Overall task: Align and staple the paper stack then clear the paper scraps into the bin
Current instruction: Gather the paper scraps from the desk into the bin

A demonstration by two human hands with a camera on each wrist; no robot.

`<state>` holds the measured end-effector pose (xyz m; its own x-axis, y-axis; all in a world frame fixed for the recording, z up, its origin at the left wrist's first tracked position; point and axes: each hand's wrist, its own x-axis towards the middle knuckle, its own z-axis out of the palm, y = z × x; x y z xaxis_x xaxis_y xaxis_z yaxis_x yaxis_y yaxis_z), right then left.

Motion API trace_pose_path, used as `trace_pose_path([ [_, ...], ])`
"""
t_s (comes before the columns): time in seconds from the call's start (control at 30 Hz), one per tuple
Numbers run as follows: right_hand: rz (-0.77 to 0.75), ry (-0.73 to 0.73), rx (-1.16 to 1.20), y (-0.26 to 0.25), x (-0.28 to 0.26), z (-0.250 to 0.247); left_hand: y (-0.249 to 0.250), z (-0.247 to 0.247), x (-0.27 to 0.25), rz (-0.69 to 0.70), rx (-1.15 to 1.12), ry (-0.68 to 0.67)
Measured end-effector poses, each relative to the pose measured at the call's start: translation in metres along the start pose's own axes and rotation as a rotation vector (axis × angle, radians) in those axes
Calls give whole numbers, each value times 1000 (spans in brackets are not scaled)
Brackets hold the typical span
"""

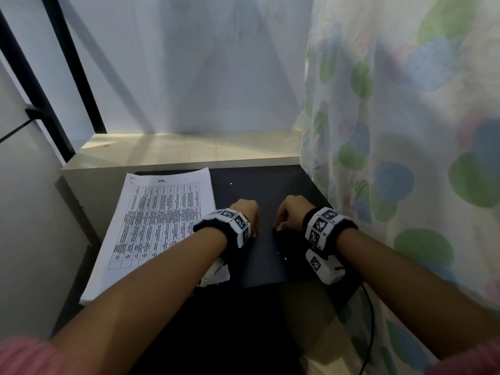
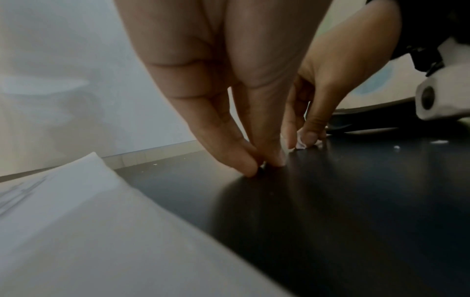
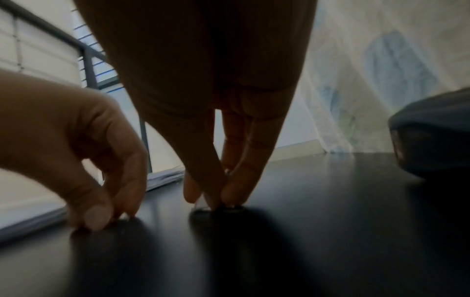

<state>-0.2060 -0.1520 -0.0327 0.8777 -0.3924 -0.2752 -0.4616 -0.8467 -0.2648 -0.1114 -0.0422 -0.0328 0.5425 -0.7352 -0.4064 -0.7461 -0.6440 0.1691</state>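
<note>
Paper stack (image 1: 159, 220) lies flat on left part of black desk (image 1: 265, 190), its near edge under left forearm. Left hand (image 1: 244, 212) has fingertips (image 2: 250, 169) pinched together on desk, contents can't tell; right hand (image 1: 293, 212) pinches white paper scrap (image 2: 301, 143) just beside it. Floral curtain (image 1: 405, 131) crowds right side; stray scrap bits (image 1: 285, 257) nr wrists.

Paper stack (image 1: 162, 217) print too small to read.

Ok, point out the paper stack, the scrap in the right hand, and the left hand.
paper stack (image 1: 159, 220), head view, middle of top sheet
scrap (image 2: 301, 144), left wrist view, white bit under the fingertips
left hand (image 1: 244, 212), head view, back of hand
</note>
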Motion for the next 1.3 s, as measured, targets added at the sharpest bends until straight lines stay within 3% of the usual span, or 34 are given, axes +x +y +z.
trace_pose_path([
  [0.27, 56, 160, 375, 20, -2, -16, 9, 4, 2, 31, 108, 84],
  [0.7, 165, 6, 69, 12, -16, -11, -19, -1, 6, -22, 136, 68],
  [1.07, 83, -5, 58, -21, -5, -1, 5, 4, 12, 63, 36, 68],
  [1.3, 143, -4, 113, -5, -10, -4, -10, 3, 13, -12, 54, 42],
])
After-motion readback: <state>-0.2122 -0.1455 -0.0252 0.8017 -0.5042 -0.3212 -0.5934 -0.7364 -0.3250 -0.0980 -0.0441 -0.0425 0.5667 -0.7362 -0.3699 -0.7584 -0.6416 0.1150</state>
